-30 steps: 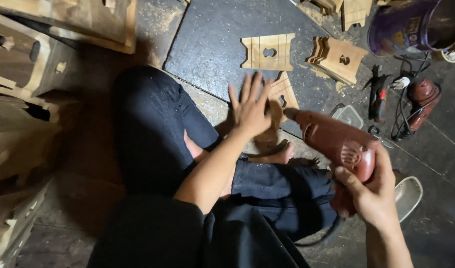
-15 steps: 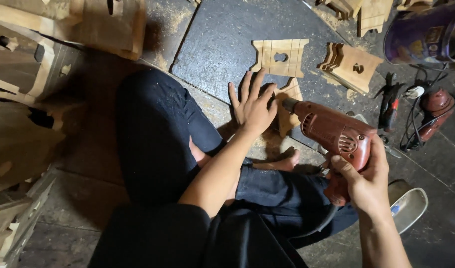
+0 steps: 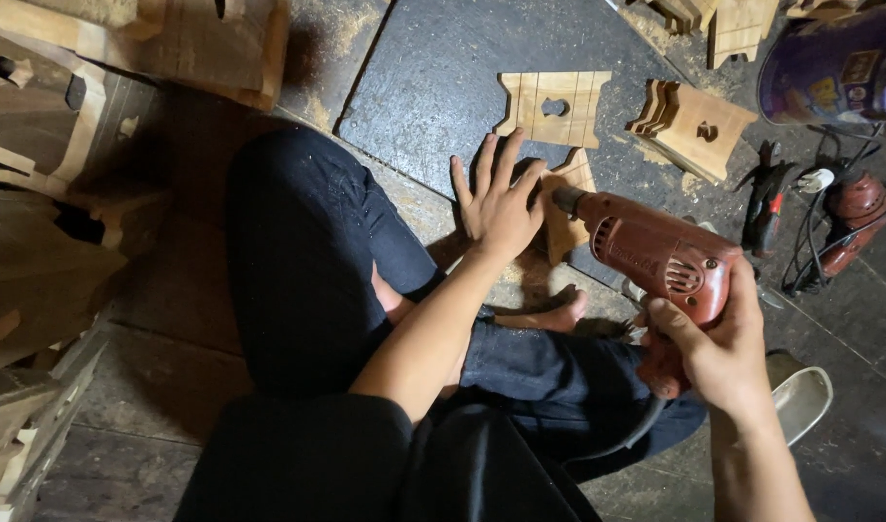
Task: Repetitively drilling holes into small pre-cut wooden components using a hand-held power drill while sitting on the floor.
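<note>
— What do your hands have?

— My right hand is closed around the handle of a red-brown electric drill. Its metal nose touches a small pale wooden piece lying on the dark floor slab.

— And the other?

— My left hand lies flat, fingers spread open, pressing on this piece, just beside the drill nose. The wood is light, with straight grooves.

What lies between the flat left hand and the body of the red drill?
In the head view, only the wooden piece shows between the left hand and the red drill: the hand presses its near edge, and the drill's chuck points at it. The right hand grips the drill.
</note>
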